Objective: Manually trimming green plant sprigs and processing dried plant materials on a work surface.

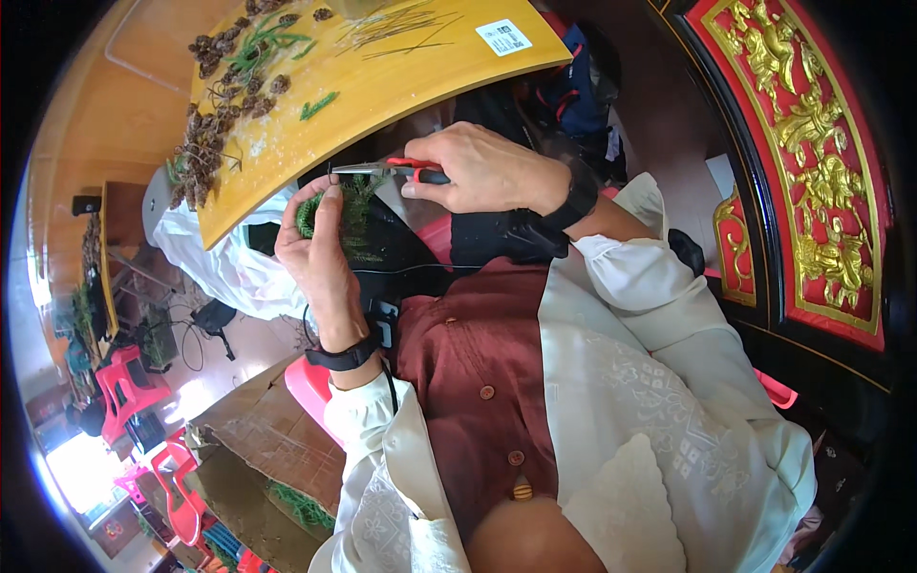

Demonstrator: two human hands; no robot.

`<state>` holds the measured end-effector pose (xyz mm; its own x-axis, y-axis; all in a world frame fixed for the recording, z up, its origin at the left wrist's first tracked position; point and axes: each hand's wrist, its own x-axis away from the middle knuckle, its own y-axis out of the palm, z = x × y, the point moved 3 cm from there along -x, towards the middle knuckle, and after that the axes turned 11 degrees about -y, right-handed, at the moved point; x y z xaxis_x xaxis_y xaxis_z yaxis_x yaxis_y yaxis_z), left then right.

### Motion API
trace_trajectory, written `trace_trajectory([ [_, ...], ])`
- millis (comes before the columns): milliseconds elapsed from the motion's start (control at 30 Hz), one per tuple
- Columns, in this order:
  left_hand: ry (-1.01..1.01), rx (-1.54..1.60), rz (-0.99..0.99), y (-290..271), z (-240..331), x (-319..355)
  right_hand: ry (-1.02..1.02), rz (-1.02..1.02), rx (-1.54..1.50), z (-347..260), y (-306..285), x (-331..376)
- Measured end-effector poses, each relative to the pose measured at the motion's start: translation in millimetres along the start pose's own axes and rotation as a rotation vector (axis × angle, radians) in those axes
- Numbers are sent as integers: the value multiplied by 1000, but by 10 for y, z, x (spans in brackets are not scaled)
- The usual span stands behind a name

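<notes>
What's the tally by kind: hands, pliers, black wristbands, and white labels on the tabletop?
Left hand and right hand: 2
Pliers: 1
Black wristbands: 2
White label on the yellow tabletop: 1
Total: 6

Carved red panel (810,177) rightward; pink stool (120,384), cardboard box (263,435) leftward
</notes>
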<state>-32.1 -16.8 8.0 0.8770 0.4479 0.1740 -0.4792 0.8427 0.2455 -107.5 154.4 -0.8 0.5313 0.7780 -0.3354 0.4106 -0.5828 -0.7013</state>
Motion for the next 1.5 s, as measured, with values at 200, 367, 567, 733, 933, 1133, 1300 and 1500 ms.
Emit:
trace_trajectory([
  [200,14,-84,14,-14,-36,-13,40,-74,-14,-35,-9,-11],
  [367,4,-100,20,-15,-41,2,33,-45,-5,-52,2,-2],
  [567,-32,-98,19,-39,-42,-28,44,-12,40,-59,30,-13],
  [733,55,-177,36,-62,-5,-54,57,-32,62,-73,82,-85],
  [933,359,-506,106,-124,49,-271,125,-70,135,-48,88,-294],
  [1133,-144,42,-55,-258,-66,-396,-144,44,688,-146,-76,-532],
  [1300,-415,316,-249,-326,-135,-425,-508,37,1323,-415,-170,-747],
  [1500,-245,290,-177,-388,-27,-364,-714,-1,1401,-647,-285,-944],
])
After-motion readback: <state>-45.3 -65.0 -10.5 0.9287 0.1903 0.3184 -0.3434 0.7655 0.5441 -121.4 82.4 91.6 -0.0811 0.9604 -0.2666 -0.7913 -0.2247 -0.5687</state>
